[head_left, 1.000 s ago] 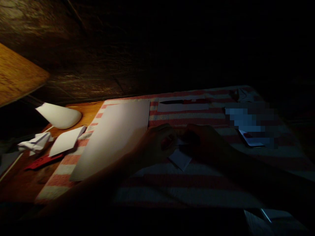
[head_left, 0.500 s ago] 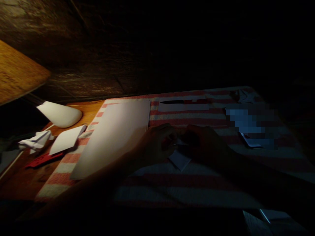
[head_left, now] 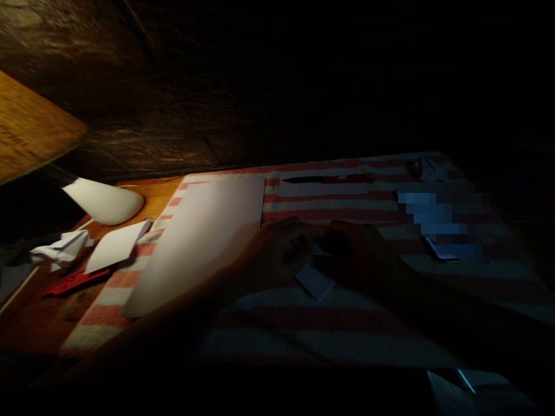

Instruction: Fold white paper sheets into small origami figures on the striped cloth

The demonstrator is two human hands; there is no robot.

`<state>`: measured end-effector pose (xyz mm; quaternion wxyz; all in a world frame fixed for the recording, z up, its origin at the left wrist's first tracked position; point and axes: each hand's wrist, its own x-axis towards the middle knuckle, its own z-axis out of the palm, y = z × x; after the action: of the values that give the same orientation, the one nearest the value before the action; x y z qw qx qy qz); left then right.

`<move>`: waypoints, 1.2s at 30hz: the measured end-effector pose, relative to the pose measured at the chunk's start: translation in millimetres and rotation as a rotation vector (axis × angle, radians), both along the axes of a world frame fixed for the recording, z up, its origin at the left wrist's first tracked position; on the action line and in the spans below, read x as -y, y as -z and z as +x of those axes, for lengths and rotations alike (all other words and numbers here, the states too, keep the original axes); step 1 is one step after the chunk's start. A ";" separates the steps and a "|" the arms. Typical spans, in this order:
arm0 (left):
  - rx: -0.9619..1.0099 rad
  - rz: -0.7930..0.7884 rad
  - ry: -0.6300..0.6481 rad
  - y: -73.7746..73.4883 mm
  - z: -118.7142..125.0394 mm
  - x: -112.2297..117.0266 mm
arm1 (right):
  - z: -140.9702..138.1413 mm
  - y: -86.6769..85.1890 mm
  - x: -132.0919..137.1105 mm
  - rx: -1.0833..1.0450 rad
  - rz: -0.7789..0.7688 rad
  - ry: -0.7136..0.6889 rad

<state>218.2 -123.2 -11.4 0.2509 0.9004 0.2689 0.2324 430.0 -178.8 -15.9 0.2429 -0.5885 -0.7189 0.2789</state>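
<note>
In the dim middle of the cloth, my left hand [head_left: 281, 248] and my right hand [head_left: 358, 248] are close together, fingers curled inward. Between them is a small folded piece of white paper [head_left: 316, 283], gripped at its upper part by both hands. Its pointed lower end sticks out below my fingers. Shadow hides most of my right fingers and the exact grip. Left of my left hand lies a large stack of white paper sheets [head_left: 203, 231], partly under my forearm.
A striped cloth [head_left: 312, 346] covers the table. Behind my hands, a knife [head_left: 321, 179] lies on a paper strip. To the left are a lamp base [head_left: 108, 203], a folded paper shape [head_left: 63, 247], a paper pad [head_left: 117, 245] and a red cutter [head_left: 76, 283]. A blurred, pixelated object [head_left: 433, 214] lies right.
Hands and folded paper stay almost in place, with only a slight shift of the fingers. The whole view has moved very slightly.
</note>
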 end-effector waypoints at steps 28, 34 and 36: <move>-0.088 -0.011 0.124 3.1 -6.6 -3.3 | 5.2 -2.1 -5.7 0.092 0.074 -0.231; -0.087 -0.029 0.158 3.3 -6.9 -4.6 | 4.7 -0.5 -5.3 0.109 0.098 -0.230; -0.096 -0.034 0.170 3.7 -7.5 -4.6 | 4.7 0.0 -4.7 0.113 0.100 -0.229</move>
<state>210.8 -118.6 -15.1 0.2719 0.9257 0.2072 0.1620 434.6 -174.1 -15.9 0.1975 -0.5044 -0.8071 0.2349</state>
